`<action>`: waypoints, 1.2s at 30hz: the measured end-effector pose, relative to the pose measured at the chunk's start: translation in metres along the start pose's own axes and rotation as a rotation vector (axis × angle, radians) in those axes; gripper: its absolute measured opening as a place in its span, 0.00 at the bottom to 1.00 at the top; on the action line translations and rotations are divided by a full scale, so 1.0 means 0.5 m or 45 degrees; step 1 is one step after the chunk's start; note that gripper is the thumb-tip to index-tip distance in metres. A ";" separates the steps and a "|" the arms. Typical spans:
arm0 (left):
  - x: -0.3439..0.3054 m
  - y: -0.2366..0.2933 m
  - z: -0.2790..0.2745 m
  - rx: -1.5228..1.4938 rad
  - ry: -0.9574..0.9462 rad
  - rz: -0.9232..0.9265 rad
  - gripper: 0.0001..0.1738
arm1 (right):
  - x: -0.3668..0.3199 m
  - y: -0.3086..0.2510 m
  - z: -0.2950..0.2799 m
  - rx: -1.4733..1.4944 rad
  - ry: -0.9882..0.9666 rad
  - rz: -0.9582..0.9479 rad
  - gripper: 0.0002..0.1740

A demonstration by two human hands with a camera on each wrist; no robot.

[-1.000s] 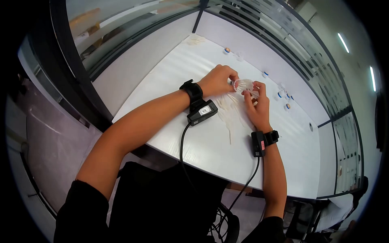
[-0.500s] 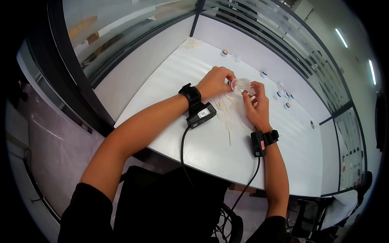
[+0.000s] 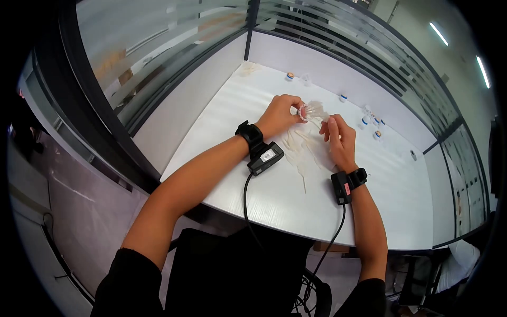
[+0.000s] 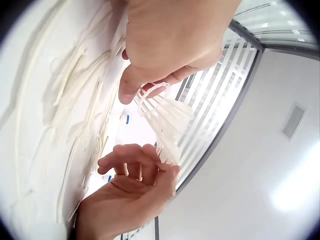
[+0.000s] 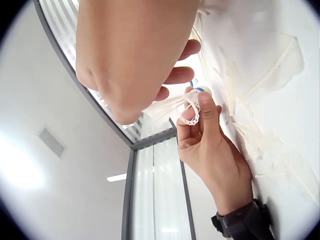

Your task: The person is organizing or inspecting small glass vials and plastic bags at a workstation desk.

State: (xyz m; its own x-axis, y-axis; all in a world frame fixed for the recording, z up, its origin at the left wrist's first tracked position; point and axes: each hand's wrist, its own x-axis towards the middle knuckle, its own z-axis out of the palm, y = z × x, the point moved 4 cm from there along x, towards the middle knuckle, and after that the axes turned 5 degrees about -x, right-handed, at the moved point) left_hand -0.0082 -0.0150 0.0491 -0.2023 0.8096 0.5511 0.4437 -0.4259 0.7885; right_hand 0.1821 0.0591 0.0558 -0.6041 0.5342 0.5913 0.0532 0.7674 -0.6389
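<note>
Shuttlecock: one, white, feathered, partly stripped in appearance; held off the tabletop, between both hands, over scattered feathers.
Axis: long axis crosswise to the person, tilted in the left wrist view; cork end toward the left, skirt flaring toward the right.
Cork: pale, blue-banded, largely covered by fingers.
Ring: white, openwork, just beside the gripping fingertips.
Left hand: thumb and fingers closed about the cork end in a firm-looking pinch; nearer hand to the cork.
Right hand: thumb and forefinger tips brought together at the outer feather edge, seemingly pinching it; remaining fingers loosely bent; nearer hand to the skirt.
Key relation: skirt's wide end directly at the right fingertips, lying to their left and slightly beyond; quills run from there back to the left hand's pinch.
Loose feathers: several, strewn on the tabletop beneath and between the hands.
Blue-banded corks: several, well apart from the hands, along the rear partition.
Wrist cameras: two, black, strapped, corded.
</note>
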 end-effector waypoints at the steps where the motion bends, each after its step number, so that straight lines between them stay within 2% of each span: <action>1: 0.001 0.000 0.001 -0.003 -0.010 0.012 0.06 | 0.000 0.000 0.000 0.010 -0.001 -0.002 0.18; 12: 0.002 -0.008 0.002 0.031 0.019 0.007 0.05 | -0.002 0.003 0.000 -0.038 0.015 -0.067 0.18; 36: 0.002 0.004 0.004 -0.025 -0.059 0.020 0.04 | -0.004 -0.002 0.011 0.070 -0.163 0.022 0.17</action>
State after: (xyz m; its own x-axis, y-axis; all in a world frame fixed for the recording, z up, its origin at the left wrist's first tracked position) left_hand -0.0059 -0.0144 0.0506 -0.1549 0.8204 0.5505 0.4290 -0.4461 0.7855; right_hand 0.1788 0.0553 0.0529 -0.7004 0.4946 0.5146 0.0230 0.7362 -0.6763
